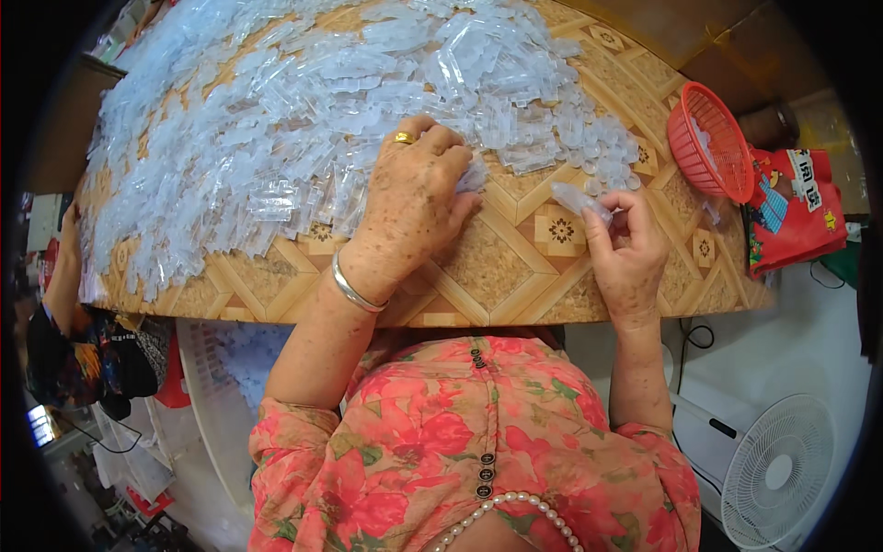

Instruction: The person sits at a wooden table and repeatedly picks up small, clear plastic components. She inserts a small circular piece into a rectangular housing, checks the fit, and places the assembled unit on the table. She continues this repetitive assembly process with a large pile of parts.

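A broad heap of small translucent plastic pieces [276,120] spreads over the wood-patterned table, mostly flat and elongated. At its near edge, my left hand [414,198] reaches in with bent fingers. Clear plastic shows between the thumb and fingertips; how many pieces the hand grips is hidden. My right hand [630,244], to the right of the heap, pinches a small clear tube-shaped plastic piece [579,200] between thumb and fingers. The piece is tilted, its narrower end toward the heap. Small round clear pieces [614,156] lie just beyond that hand.
A red plastic basket [706,143] with some pale pieces inside leans at the table's right edge, beside a red printed bag [796,212]. A white fan [782,469] stands lower right. Another person's arm [66,267] is at the table's left edge, above a white crate [207,386].
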A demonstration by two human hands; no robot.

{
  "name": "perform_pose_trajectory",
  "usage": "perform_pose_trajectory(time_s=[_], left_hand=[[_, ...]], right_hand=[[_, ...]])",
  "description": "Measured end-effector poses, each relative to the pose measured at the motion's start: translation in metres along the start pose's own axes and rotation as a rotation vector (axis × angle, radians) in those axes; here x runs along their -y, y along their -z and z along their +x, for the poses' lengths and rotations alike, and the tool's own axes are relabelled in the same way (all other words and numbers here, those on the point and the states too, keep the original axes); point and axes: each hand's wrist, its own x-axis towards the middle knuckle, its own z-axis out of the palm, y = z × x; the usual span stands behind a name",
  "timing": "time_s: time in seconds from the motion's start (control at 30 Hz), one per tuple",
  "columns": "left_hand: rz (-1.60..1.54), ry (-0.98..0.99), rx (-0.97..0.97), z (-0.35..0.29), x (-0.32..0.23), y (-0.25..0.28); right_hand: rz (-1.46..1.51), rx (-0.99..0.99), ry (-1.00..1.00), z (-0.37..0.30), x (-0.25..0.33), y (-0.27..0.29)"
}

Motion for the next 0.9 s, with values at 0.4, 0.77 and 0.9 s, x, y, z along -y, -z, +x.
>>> perform_pose_trajectory(time_s=[0.4, 0.77, 0.9], left_hand=[[0.022, 0.084, 0.169, -0.014, -0.035, 0.023], [-0.207, -0.075, 0.335, -0.004, -0.038, 0.026], [-0.253, 0.010, 0.443, -0.005, -0.044, 0.025]], right_hand=[[-0.066, 0.448, 0.238, 0.011, 0.007, 0.023], [-0.127, 0.596, 0.265, 0.021, 0.006, 0.014], [-0.071, 0.590, 0.184, 0.020, 0.002, 0.013]])
